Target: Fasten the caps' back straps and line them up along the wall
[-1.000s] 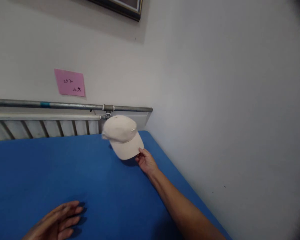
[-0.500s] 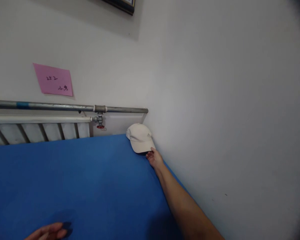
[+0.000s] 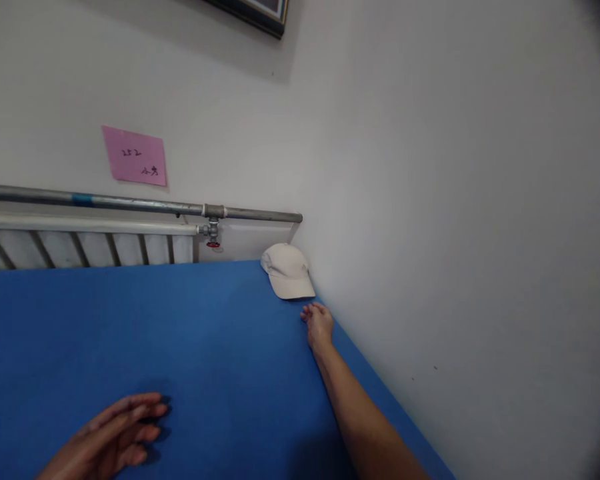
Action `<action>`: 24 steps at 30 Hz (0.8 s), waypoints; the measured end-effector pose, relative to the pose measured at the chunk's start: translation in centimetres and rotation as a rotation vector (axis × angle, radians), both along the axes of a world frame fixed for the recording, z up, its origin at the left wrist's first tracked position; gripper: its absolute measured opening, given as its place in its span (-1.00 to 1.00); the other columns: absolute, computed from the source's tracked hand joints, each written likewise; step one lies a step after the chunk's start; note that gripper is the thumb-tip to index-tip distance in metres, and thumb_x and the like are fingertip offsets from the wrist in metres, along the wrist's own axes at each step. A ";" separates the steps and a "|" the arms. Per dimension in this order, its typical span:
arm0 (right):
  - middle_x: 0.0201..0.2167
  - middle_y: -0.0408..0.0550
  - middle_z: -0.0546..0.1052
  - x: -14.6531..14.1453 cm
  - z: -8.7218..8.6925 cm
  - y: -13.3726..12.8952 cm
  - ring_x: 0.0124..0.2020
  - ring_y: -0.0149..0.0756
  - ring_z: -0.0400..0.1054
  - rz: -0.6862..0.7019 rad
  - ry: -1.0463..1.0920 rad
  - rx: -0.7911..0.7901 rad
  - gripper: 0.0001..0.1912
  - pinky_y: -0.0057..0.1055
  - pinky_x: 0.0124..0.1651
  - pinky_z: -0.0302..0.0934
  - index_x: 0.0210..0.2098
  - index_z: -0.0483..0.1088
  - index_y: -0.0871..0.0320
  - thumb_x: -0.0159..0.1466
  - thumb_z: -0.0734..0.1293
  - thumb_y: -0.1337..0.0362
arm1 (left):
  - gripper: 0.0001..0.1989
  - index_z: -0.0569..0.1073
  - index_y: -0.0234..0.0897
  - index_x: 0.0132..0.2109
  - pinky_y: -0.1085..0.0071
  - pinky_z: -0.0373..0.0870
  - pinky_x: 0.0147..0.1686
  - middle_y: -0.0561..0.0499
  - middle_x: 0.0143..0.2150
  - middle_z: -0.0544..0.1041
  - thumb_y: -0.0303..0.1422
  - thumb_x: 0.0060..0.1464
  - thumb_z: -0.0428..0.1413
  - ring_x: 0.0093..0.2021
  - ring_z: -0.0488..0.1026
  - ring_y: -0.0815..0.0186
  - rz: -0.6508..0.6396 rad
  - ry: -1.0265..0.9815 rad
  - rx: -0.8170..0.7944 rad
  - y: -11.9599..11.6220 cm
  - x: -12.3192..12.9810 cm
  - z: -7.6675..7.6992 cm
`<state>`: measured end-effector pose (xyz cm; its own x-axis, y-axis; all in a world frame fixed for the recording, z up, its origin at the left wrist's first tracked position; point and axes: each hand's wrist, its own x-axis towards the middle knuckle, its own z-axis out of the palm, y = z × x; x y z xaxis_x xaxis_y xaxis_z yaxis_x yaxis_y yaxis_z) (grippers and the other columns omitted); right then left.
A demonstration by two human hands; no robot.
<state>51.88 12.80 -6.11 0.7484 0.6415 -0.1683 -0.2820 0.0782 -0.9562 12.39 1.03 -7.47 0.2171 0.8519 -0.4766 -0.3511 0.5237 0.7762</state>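
A pale beige baseball cap (image 3: pixel 287 270) rests at the far right corner of the blue surface (image 3: pixel 195 340), its brim facing me. Just below the brim is my right hand (image 3: pixel 319 323), apart from the cap, with its fingers loosely curled and nothing seen in them. My left hand (image 3: pixel 117 433) is low over the blue surface at the lower left, fingers apart and slightly bent, holding nothing.
A grey metal pipe (image 3: pixel 150 203) with a red-handled valve (image 3: pixel 213 244) runs along the back wall above a white radiator (image 3: pixel 95 250). A pink note (image 3: pixel 135 157) is stuck above it. A bare wall (image 3: pixel 455 233) borders the right side. A framed picture (image 3: pixel 260 15) hangs at the top.
My right hand has let go of the cap's brim and drawn back toward me. The cap now lies in the corner. My left hand has come further into view.
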 end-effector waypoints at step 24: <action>-0.44 -0.08 0.52 -13.5 1.7 -6.3 -0.48 -0.29 0.41 0.663 -0.288 -0.176 -0.74 -0.35 -0.37 0.32 -0.39 0.40 0.11 -0.13 0.36 0.23 | -0.83 0.39 -0.37 -0.07 0.47 0.43 -0.47 0.02 -0.28 0.44 -0.37 0.24 0.06 -0.42 0.42 0.42 1.460 0.073 0.041 -0.4 -14.3 3.8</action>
<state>38.34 6.51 -4.42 0.2435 0.9556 -0.1661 0.0474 -0.1828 -0.9820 -1.95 0.68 -3.63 -0.8564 0.3018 -0.4189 -0.4995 -0.2786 0.8203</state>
